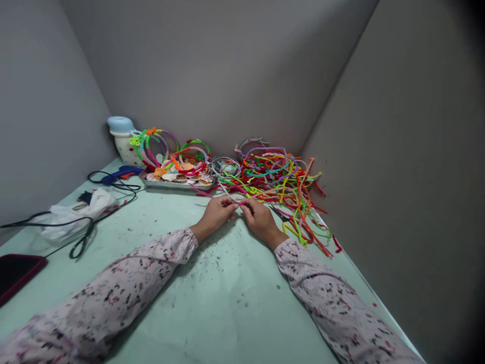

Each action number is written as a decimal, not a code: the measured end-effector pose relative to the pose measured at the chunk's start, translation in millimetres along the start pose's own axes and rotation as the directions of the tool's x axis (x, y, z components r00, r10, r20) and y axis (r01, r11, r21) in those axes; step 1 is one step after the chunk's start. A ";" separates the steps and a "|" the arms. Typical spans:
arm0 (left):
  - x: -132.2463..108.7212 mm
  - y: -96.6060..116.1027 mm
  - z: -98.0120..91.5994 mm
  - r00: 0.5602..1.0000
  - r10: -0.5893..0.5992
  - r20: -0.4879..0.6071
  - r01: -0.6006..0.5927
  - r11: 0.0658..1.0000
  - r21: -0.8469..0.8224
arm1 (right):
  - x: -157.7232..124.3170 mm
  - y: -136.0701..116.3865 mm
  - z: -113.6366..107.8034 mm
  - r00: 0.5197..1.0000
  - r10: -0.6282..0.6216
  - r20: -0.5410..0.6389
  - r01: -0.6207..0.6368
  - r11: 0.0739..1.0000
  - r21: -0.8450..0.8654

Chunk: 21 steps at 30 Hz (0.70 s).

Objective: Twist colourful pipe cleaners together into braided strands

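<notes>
My left hand (216,214) and my right hand (260,218) meet near the back of the pale green table (212,298), fingers pinched together. Between them they hold a thin metal hairband (226,191) with a pink pipe cleaner (240,202) at the pinch. The band's bare metal end slants up and left toward the pile. Just right of my right hand lies a big tangle of coloured pipe cleaners (280,187). Small pliers with yellow handles (285,222) lie beside my right wrist.
A metal tray (178,183) with shells and wrapped hairbands sits at the back, a blue-lidded jar (122,139) left of it. A blue glue gun (121,174), black cables (85,230), a white plastic bag (71,212) and a dark red case (15,273) lie left. Grey walls enclose the corner.
</notes>
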<state>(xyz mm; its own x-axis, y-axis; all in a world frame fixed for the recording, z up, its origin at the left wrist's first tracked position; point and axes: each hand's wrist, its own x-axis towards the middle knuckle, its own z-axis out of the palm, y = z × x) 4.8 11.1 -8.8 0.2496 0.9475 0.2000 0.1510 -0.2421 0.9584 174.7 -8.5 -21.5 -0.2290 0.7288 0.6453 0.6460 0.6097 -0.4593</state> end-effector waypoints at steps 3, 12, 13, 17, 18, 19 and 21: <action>-1.1 1.7 -0.6 1.000 -0.020 0.010 0.020 1.000 0.009 | -0.5 0.0 0.3 1.000 -0.029 0.000 0.029 1.000 -0.004; -2.5 2.4 -1.4 0.998 -0.061 -0.009 0.061 0.996 0.060 | -1.7 1.6 2.6 0.995 -0.098 0.004 0.098 0.993 -0.071; -2.4 2.2 -1.3 0.997 -0.070 -0.012 0.071 0.995 0.065 | -1.7 1.2 2.4 0.995 -0.102 0.009 0.103 0.991 -0.087; -2.2 2.1 -0.4 0.994 -0.102 -0.028 0.104 0.992 0.066 | -1.5 -1.7 1.4 0.994 -0.102 0.031 0.105 0.983 -0.148; -2.2 1.9 0.0 0.993 -0.110 -0.032 0.112 0.992 0.066 | -1.3 -2.6 1.2 0.994 -0.098 0.037 0.103 0.982 -0.161; -2.2 1.6 0.4 0.992 -0.117 -0.037 0.119 0.991 0.067 | -1.2 -3.4 1.1 0.995 -0.094 0.044 0.100 0.980 -0.173; -2.4 0.9 1.1 0.990 -0.131 -0.043 0.134 0.988 0.073 | -1.1 -4.7 1.0 0.995 -0.081 0.060 0.091 0.977 -0.190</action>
<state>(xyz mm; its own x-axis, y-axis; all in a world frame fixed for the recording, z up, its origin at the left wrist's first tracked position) 5.5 8.4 -8.6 0.1867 0.9791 0.0809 0.2529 -0.1274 0.9591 171.2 -11.9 -20.8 -0.3240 0.6943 0.6427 0.7491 0.6032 -0.2740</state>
